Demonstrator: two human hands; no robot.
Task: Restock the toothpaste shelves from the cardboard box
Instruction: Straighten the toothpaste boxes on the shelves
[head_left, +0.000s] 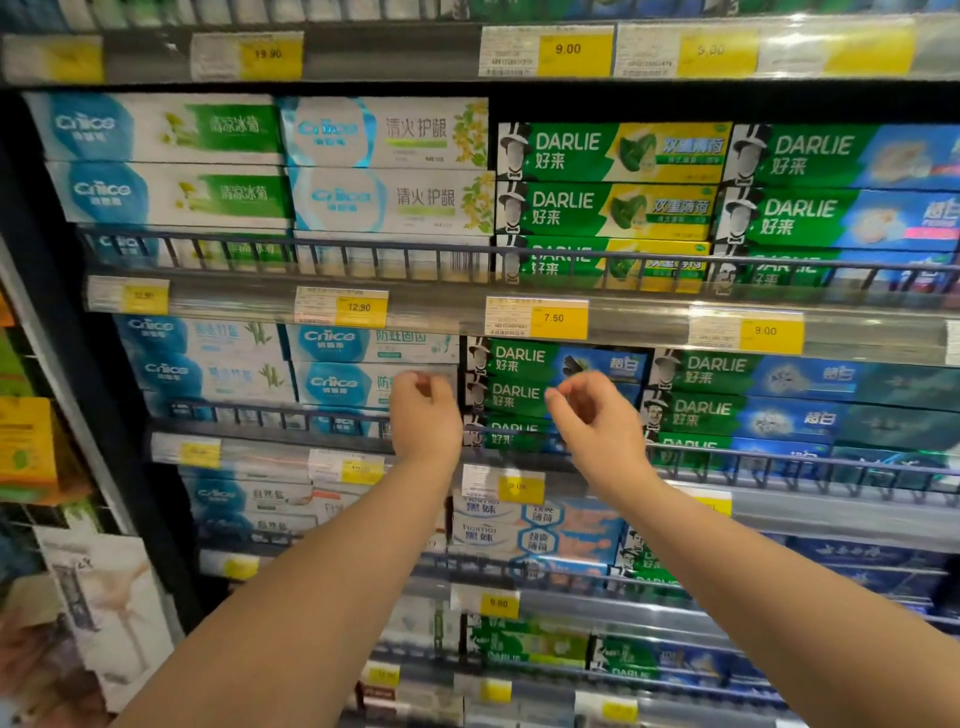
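We count two hands, a left hand (423, 410) and a right hand (597, 415). On the upper shelf (415, 257) we count four stacks of toothpaste boxes (156, 127), each three high: two white, two green.
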